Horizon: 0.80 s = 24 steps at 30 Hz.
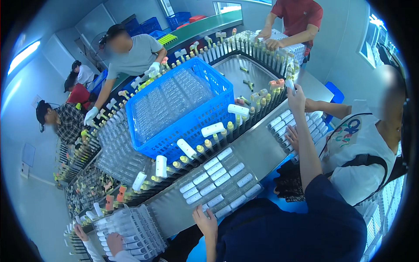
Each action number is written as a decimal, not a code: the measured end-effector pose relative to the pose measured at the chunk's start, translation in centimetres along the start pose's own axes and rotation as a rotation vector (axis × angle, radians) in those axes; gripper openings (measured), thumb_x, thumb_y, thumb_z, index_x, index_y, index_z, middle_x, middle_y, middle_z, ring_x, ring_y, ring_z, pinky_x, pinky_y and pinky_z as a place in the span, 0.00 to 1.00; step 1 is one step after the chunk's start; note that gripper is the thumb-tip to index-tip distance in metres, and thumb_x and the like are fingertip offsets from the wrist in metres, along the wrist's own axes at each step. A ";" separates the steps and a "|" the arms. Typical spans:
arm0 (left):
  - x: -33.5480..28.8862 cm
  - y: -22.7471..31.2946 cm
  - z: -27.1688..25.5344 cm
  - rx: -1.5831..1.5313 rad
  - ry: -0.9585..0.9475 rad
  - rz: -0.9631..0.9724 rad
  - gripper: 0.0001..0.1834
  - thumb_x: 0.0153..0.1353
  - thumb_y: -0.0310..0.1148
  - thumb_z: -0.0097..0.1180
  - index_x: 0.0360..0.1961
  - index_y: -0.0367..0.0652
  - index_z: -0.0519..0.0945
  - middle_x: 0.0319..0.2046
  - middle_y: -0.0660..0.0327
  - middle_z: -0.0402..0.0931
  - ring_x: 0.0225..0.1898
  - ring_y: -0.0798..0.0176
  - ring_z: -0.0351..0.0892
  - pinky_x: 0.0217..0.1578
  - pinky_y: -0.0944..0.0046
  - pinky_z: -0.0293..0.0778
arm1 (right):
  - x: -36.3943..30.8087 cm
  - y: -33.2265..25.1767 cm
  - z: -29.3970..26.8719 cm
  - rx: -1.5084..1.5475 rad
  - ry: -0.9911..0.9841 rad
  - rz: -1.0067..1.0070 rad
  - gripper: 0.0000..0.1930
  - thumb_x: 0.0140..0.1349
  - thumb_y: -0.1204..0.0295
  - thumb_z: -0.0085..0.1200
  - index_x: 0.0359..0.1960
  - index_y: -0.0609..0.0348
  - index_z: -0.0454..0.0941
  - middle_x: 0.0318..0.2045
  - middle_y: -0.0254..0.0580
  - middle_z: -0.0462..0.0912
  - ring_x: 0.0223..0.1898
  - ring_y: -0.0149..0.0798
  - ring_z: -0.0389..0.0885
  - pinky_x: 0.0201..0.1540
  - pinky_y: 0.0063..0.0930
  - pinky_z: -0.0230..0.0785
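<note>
My right hand (pixel 297 101) is stretched out to the far right, its fingers closed on a white oblong plastic casing (pixel 290 85) beside the row of yellow-tipped pegs. Below, at the near edge of a clear plastic tray (pixel 228 192), rests my left hand (pixel 206 222), fingers apart and touching the tray next to a white casing (pixel 215 201). Several white casings lie in the tray's slots, and other slots show only clear plastic. Along the rack in front, white casings (pixel 187 149) sit on some of the yellow-tipped pegs (pixel 200 149).
A blue crate (pixel 183 150) of clear trays stands mid-rack, with stacked trays (pixel 120 150) left of it. Behind is a metal pan (pixel 231 70). A co-worker on the right has a hand (pixel 293 139) on another tray of casings. Other people work around the rack.
</note>
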<state>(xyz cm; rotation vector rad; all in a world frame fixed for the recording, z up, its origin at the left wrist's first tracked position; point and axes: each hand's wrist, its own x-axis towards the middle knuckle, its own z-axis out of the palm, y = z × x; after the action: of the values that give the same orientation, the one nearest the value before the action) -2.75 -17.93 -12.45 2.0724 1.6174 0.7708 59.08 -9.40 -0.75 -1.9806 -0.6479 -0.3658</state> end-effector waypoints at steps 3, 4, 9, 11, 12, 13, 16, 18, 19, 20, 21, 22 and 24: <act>-0.7 -0.2 -0.1 0.010 -0.011 -0.004 0.22 0.67 0.26 0.63 0.61 0.31 0.78 0.58 0.40 0.78 0.61 0.33 0.75 0.63 0.39 0.72 | -0.7 -3.0 3.6 -0.025 0.054 0.017 0.26 0.72 0.57 0.62 0.63 0.64 0.82 0.49 0.68 0.90 0.53 0.66 0.89 0.56 0.53 0.80; -0.4 -0.1 -0.4 0.017 -0.016 -0.004 0.22 0.67 0.26 0.63 0.61 0.31 0.79 0.58 0.40 0.78 0.61 0.33 0.76 0.63 0.40 0.72 | -1.2 -4.8 4.4 -0.018 -0.002 -0.021 0.26 0.72 0.57 0.62 0.63 0.64 0.82 0.49 0.68 0.89 0.53 0.66 0.89 0.56 0.53 0.80; 0.4 -0.2 -1.5 0.030 0.005 0.013 0.21 0.67 0.27 0.64 0.59 0.32 0.80 0.55 0.41 0.80 0.58 0.34 0.77 0.61 0.41 0.74 | -3.7 -8.6 6.8 -0.151 -0.154 -0.117 0.26 0.74 0.59 0.61 0.69 0.58 0.79 0.43 0.65 0.90 0.48 0.66 0.90 0.50 0.57 0.80; 0.5 0.1 -1.6 0.010 0.017 -0.002 0.21 0.67 0.27 0.64 0.59 0.32 0.80 0.54 0.41 0.80 0.57 0.33 0.78 0.60 0.41 0.75 | -5.2 -9.8 7.2 -0.253 -0.203 -0.172 0.29 0.75 0.62 0.58 0.75 0.52 0.73 0.38 0.59 0.89 0.44 0.64 0.90 0.44 0.59 0.80; 0.4 -0.4 -1.3 0.018 0.016 -0.006 0.21 0.67 0.27 0.64 0.59 0.32 0.80 0.53 0.41 0.81 0.56 0.33 0.78 0.60 0.41 0.75 | -6.5 -9.9 7.8 -0.330 -0.212 -0.205 0.30 0.74 0.64 0.58 0.77 0.51 0.72 0.41 0.58 0.88 0.44 0.63 0.89 0.44 0.58 0.81; 0.0 -1.0 -0.8 0.021 0.014 -0.001 0.21 0.67 0.27 0.65 0.59 0.32 0.80 0.53 0.41 0.81 0.56 0.33 0.78 0.60 0.41 0.75 | -7.4 -9.3 8.5 -0.412 -0.211 -0.234 0.31 0.72 0.67 0.58 0.78 0.50 0.70 0.44 0.56 0.86 0.44 0.62 0.89 0.43 0.58 0.81; -2.3 -1.6 -0.5 0.093 0.069 -0.053 0.22 0.65 0.28 0.66 0.59 0.32 0.80 0.55 0.40 0.78 0.59 0.33 0.76 0.62 0.40 0.74 | -10.6 -13.0 10.9 -0.322 -0.314 -0.357 0.34 0.74 0.70 0.54 0.81 0.48 0.64 0.55 0.59 0.80 0.48 0.64 0.87 0.47 0.58 0.81; -1.3 -1.0 0.2 0.124 -0.068 0.019 0.22 0.66 0.27 0.66 0.60 0.32 0.80 0.58 0.39 0.76 0.61 0.32 0.75 0.63 0.39 0.73 | -11.6 -10.8 7.4 -0.225 -0.322 -0.372 0.36 0.71 0.75 0.55 0.81 0.51 0.63 0.62 0.62 0.77 0.55 0.66 0.84 0.54 0.58 0.79; -1.2 -1.0 0.3 0.176 -0.097 0.037 0.24 0.65 0.27 0.67 0.61 0.34 0.80 0.60 0.40 0.75 0.62 0.32 0.73 0.64 0.40 0.72 | -12.6 -10.8 6.5 -0.098 -0.273 -0.474 0.37 0.69 0.77 0.57 0.81 0.53 0.64 0.64 0.63 0.75 0.57 0.67 0.83 0.57 0.58 0.78; -1.2 -1.0 0.3 0.184 -0.115 0.048 0.24 0.65 0.27 0.67 0.62 0.34 0.80 0.60 0.41 0.75 0.62 0.33 0.74 0.64 0.40 0.73 | -14.2 -10.9 5.7 0.039 -0.229 -0.576 0.38 0.67 0.80 0.58 0.80 0.55 0.65 0.65 0.64 0.74 0.59 0.67 0.81 0.60 0.58 0.76; -1.2 -1.2 0.0 0.199 -0.128 0.049 0.24 0.64 0.27 0.67 0.62 0.35 0.81 0.60 0.41 0.75 0.62 0.34 0.74 0.64 0.40 0.73 | -16.3 -11.8 4.6 0.016 -0.277 -0.577 0.37 0.67 0.79 0.59 0.80 0.57 0.65 0.68 0.65 0.71 0.63 0.68 0.78 0.64 0.59 0.73; -1.0 -1.5 -0.4 0.214 -0.141 0.053 0.25 0.64 0.28 0.68 0.62 0.36 0.81 0.59 0.42 0.75 0.62 0.35 0.75 0.64 0.41 0.73 | -18.5 -12.8 2.8 -0.007 -0.323 -0.578 0.37 0.67 0.79 0.60 0.79 0.58 0.65 0.71 0.66 0.68 0.66 0.69 0.74 0.68 0.59 0.69; -0.5 -2.8 -1.3 0.197 -0.197 0.080 0.24 0.64 0.29 0.68 0.62 0.40 0.81 0.60 0.46 0.76 0.63 0.39 0.75 0.64 0.42 0.73 | -23.4 -13.1 -0.2 0.090 -0.370 -0.492 0.37 0.67 0.77 0.62 0.79 0.59 0.65 0.70 0.67 0.70 0.68 0.69 0.73 0.71 0.58 0.66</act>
<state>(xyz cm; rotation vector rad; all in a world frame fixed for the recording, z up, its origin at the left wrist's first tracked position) -5.72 -17.73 -13.24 2.2814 1.5632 0.4292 32.49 -11.34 -3.10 -1.7997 -1.3735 -0.2557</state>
